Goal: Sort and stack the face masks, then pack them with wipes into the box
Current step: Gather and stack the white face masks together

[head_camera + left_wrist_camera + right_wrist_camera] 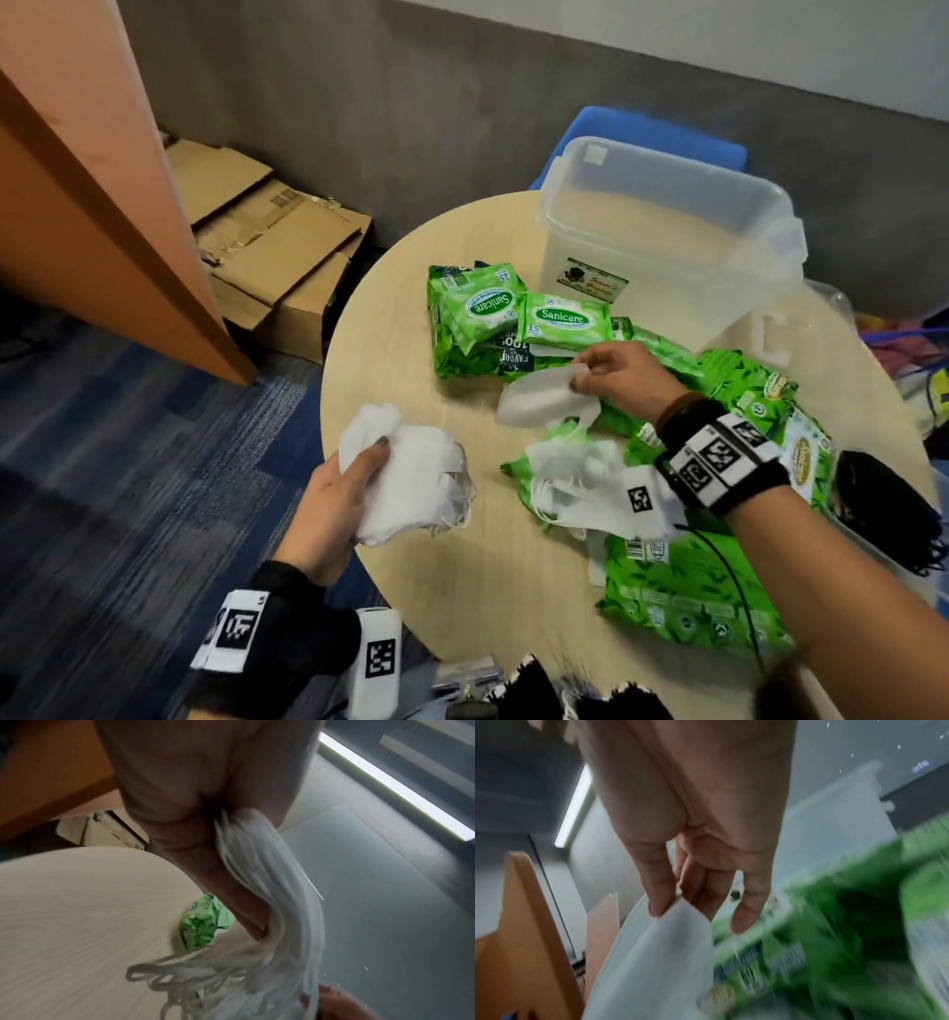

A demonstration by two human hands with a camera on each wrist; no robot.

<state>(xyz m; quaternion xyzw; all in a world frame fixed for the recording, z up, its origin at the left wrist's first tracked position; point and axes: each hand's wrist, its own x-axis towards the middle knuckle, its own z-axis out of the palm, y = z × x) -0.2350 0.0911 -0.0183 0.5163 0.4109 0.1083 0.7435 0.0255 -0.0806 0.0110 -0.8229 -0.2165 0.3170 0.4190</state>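
My left hand (349, 483) grips a stack of white face masks (411, 473) over the table's left edge; their ear loops (174, 975) dangle below the fingers (205, 862). My right hand (611, 375) pinches a single white mask (539, 398) by its edge, above the table's middle; the thumb (658, 892) presses on that mask (654, 963). More white masks (580, 478) lie loose on a green wipes pack. Several green wipes packs (513, 318) lie across the table. A clear plastic box (667, 241) stands open at the far side. Black masks (888, 509) lie at the right.
The round wooden table (462, 575) is crowded on its right half. Flattened cardboard boxes (272, 241) lie on the floor to the left, beside an orange panel (92, 195). A blue lid or bin (652, 139) sits behind the box. More black masks (565, 694) lie at the near edge.
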